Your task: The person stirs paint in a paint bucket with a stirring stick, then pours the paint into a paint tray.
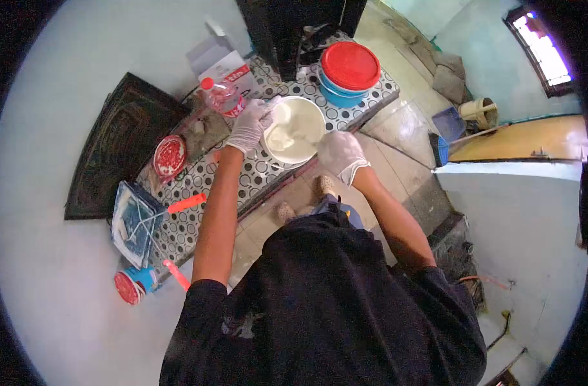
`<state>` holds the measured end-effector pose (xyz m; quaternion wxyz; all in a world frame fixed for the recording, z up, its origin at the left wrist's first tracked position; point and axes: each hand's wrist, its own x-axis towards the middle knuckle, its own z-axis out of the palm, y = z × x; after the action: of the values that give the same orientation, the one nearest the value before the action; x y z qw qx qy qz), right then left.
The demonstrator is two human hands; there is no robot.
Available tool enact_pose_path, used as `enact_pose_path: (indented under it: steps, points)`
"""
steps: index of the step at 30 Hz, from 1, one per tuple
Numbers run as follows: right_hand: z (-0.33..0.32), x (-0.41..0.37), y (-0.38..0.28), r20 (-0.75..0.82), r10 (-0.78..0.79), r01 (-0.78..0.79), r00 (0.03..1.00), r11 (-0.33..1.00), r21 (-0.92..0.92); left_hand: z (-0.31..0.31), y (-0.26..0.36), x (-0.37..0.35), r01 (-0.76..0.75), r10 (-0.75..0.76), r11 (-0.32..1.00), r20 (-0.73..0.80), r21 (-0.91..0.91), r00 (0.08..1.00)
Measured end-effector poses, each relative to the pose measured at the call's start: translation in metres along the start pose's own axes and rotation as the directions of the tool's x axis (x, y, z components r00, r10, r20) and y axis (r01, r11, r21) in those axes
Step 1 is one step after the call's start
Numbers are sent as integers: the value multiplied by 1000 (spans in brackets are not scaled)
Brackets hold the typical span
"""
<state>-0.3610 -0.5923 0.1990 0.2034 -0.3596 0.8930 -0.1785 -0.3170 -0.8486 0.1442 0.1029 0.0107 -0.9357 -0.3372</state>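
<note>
From my feed, I count one open, round, white plastic bucket [319, 127], one clear, red-capped plastic bottle [222, 100], three round, red plastic lids [350, 65], two orange-red plastic handles [187, 203], two beige, dotted shoes [326, 186].

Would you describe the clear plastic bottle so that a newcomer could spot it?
On the circle-patterned tiled ledge, find the open white round bucket. Left of it in the picture is the clear plastic bottle, set apart by its small red cap.
</note>
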Motion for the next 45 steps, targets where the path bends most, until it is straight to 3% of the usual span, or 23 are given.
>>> enact_pose_path:
  steps: [3, 6, 9, 11, 13, 15, 19, 21, 24, 25, 27, 28, 29, 32, 33, 35, 36, 37, 39, 40, 43, 44, 45]
  points:
    - [9, 6, 11, -18, 32, -34, 999, 991, -132, 0, -2, 0, 10, -10, 1000, 0, -11, 1000]
    - [4, 2, 7, 98, -66, 72, 993, 996, -53, 0, 1, 0, 28, -28, 999, 4, -30, 1000]
    - [-15, 5, 4, 9, -62, 62, 998, 998, 7, -4, 1, 0, 4, -4, 999, 18, -38, 1000]
    - [-9, 9, 5, 240, -80, 178, 968, 888, -424, -4, 0, -2, 11, -10, 999, 14, -53, 1000]
    - [-3, 10, 5, 268, -119, 213, 956, 910, -355, -2, -5, 4, 0, 1, 997, 16, -73, 1000]
    - [-3, 8, 2, 43, -73, 76, 996, 995, -71, 0, -12, 4, -18, 18, 998, 15, -55, 1000]
    - [8, 20, 0, -58, -122, 100, 991, 952, -288, 0, -14, 5, -37, 37, 999, -7, -25, 999]
    - [3, 7, -16, 8, 39, -37, 999, 990, -138, 0, -12, 8, -39, 39, 998, -6, -47, 999]
    - [22, -2, 0, 29, -278, 279, 960, 941, -191, -7, -5, 9, 11, -11, 996, 3, -92, 1000]
    - [27, -1, 5, 31, -273, 274, 962, 944, -185, -7, -3, 8, 13, -12, 996, 11, -94, 1000]
    - [9, 2, -4, -164, 0, -6, 986, 999, -40, -9, -7, 10, 18, -15, 993, 22, -112, 1000]
    - [24, 10, 1, -211, 20, -29, 977, 999, -42, -8, -8, 9, 20, -17, 994, 27, -112, 999]
    - [29, 7, 1, -214, 20, -29, 977, 999, -41, -6, -11, 12, 33, -29, 994, 38, -107, 999]
    - [36, -9, 0, -95, -379, 371, 921, 925, -87, -3, -18, 9, 27, -24, 993, 27, -111, 999]
    - [29, -10, 1, -96, -378, 371, 921, 925, -87, -3, -18, 10, 3, -2, 992, 2, -124, 1000]
    - [11, -12, 0, -104, -367, 309, 925, 880, -361, -3, -17, 12, 0, 1, 993, 6, -121, 1000]
    - [23, 3, 6, -174, -58, 39, 983, 993, -110, -4, -16, 10, -1, 2, 993, 12, -117, 1000]
    - [30, 3, 8, -172, -58, 40, 983, 993, -109, -4, -15, 10, 1, 1, 993, 12, -117, 1000]
    - [35, 0, 6, -57, -284, 251, 957, 911, -326, -6, -13, 12, -20, 20, 997, -4, -71, 1000]
    - [39, -4, 3, -19, -246, 237, 969, 947, -216, -7, -12, 14, -25, 25, 997, -5, -70, 1000]
    - [15, -11, 2, -24, -250, 239, 968, 946, -217, -7, -14, 13, 11, -9, 988, 16, -154, 1000]
    - [8, -2, 1, 51, -88, 97, 995, 975, -200, -6, -17, 11, 9, -5, 994, 36, -111, 999]
    - [13, 3, 10, 54, -89, 98, 995, 975, -200, -6, -18, 9, 7, -3, 998, 56, -66, 998]
